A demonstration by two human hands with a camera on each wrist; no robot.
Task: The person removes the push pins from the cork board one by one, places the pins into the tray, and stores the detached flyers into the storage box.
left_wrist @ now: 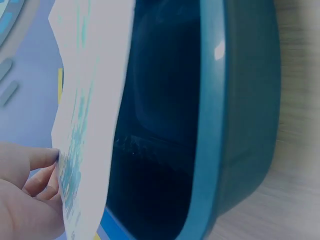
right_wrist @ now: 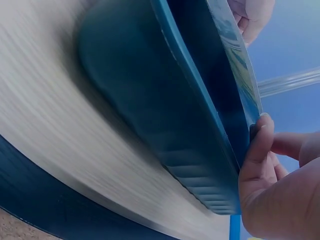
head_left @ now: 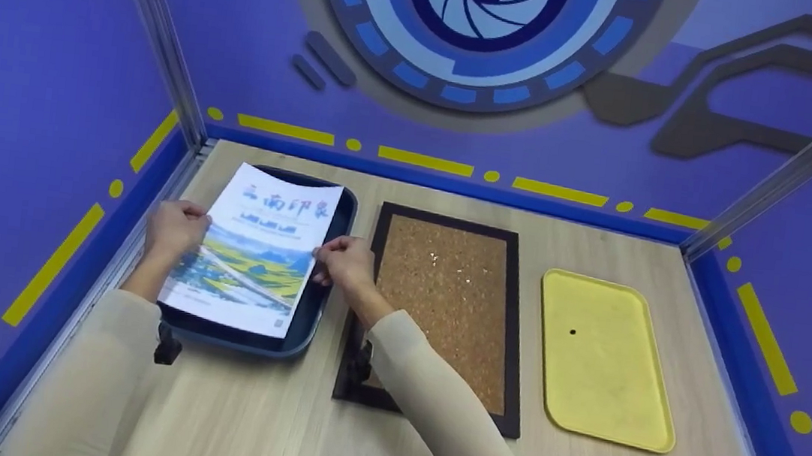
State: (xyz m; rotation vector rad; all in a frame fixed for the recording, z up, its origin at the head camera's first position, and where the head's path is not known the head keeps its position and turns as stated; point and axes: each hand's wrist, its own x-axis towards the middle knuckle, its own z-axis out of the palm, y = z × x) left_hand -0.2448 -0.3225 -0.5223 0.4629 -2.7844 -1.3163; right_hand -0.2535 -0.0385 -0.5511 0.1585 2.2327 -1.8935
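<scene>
A printed poster sheet (head_left: 261,243), with a landscape picture and large characters, is held up over a dark blue-green bin (head_left: 303,346). My left hand (head_left: 177,230) pinches its left edge between thumb and fingers. At the right edge, my right hand (head_left: 346,263) pinches the same sheet. In the left wrist view the sheet (left_wrist: 92,100) bends slightly and stands above the bin's rim (left_wrist: 212,100), with the dark interior showing beneath. The right wrist view has the right-hand fingers (right_wrist: 262,145) at the paper's edge, close beside the bin wall (right_wrist: 130,75).
Right of the bin lies a cork board (head_left: 444,300) in a dark frame, with several small shiny pins (head_left: 434,259) on it. A yellow tray (head_left: 602,369) with a small black dot lies farther right. Purple-blue panels (head_left: 26,105) enclose the wooden table (head_left: 264,425).
</scene>
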